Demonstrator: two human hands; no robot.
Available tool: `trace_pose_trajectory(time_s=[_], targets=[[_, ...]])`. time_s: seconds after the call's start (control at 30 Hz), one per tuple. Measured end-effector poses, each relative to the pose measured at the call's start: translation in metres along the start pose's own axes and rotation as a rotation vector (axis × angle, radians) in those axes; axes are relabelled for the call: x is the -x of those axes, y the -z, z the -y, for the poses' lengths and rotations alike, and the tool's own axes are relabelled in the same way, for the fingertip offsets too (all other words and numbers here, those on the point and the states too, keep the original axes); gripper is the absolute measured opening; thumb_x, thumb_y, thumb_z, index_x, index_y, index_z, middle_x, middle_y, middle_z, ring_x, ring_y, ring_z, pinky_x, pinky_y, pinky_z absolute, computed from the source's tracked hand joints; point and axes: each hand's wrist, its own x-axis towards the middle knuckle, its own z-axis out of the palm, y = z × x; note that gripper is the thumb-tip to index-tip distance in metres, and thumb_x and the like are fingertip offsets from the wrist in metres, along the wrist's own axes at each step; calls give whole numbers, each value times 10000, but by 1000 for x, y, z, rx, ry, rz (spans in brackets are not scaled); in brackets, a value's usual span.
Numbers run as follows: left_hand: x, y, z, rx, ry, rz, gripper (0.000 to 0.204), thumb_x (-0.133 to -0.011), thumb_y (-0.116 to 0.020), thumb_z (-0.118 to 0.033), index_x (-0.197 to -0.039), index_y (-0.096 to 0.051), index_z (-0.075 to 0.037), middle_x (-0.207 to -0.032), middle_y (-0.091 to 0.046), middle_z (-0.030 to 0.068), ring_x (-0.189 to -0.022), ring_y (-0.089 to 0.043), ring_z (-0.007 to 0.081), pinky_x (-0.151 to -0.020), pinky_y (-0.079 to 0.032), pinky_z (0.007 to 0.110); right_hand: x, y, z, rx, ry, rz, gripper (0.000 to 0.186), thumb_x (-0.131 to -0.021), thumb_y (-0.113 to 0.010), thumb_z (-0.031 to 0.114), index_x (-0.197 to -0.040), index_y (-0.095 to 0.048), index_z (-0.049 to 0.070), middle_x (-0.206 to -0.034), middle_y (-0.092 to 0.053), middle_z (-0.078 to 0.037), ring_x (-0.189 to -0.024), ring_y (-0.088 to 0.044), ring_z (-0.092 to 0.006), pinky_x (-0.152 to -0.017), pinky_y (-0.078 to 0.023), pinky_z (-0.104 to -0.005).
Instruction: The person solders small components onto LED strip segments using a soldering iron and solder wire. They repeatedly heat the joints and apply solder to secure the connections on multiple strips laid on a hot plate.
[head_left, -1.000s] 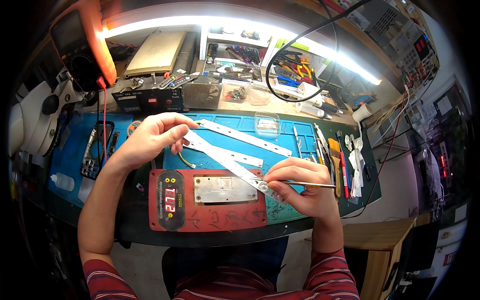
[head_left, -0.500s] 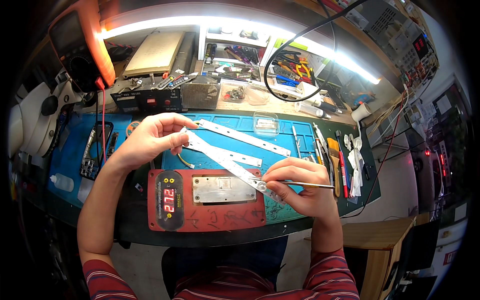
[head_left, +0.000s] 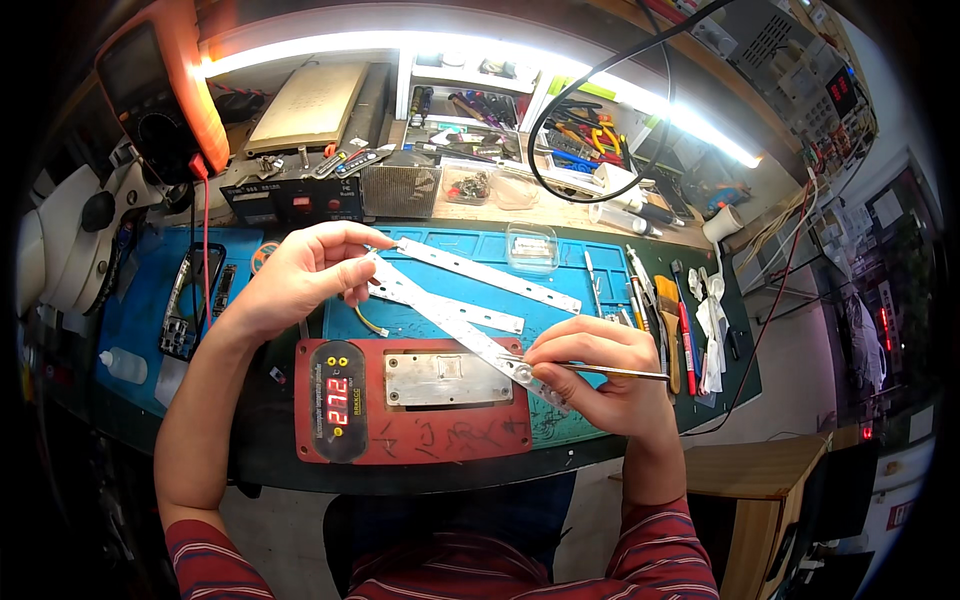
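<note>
One white strip (head_left: 450, 319) near bench's (head_left: 420, 478) front edge: left hand (head_left: 318, 272) pinches end, maybe for steadiness; right hand (head_left: 600, 378) pinches tweezers (head_left: 640, 374).

Big red lit digits on black oval display panel (head_left: 340, 400) of red heating plate (head_left: 450, 420); pale lettering down its left side, yellow lettering right of digits. Dark handwritten characters along plate's near edge. Small white print on black box (head_left: 270, 205) with red switch. Red digits on upper-right instrument (head_left: 842, 92), blurred. Red sign (head_left: 900, 515) far right, too small to read
</note>
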Motion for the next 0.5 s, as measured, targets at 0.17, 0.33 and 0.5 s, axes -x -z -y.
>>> trace_pose_trajectory(time_s=[0.17, 0.33, 0.5], targets=[[0, 1, 1, -9, 3, 2, 316, -961, -644, -141, -1222, -594, 30, -883, -643, 37, -765, -597, 79, -715, -510, 235, 0, 0, 1, 4, -5, 4, 91, -814, -750, 23, -899, -719, 21, -876, -710, -95, -779, -700, -214, -655, -551, -295], [0, 0, 1, -8, 20, 24, 313, -956, -654, -145, -1212, -600, 26, -902, -651, 44, -769, -607, 86, -707, -515, 234, 0, 0, 0, 5, -1, 5, 93, -814, -750, 23, -902, -720, 20, -878, -710, -96, -780, -700, -213, -654, -550, -294], [1, 2, 1, 3, 11, 27, 317, -956, -657, -132, -1231, -605, 16, -924, -663, 39, -779, -604, 76, -707, -514, 233, 0, 1, 0, 2, -1, 5, 92, -815, -749, 25, -902, -720, 19, -879, -711, -96, -781, -700, -211, -653, -550, -291]])
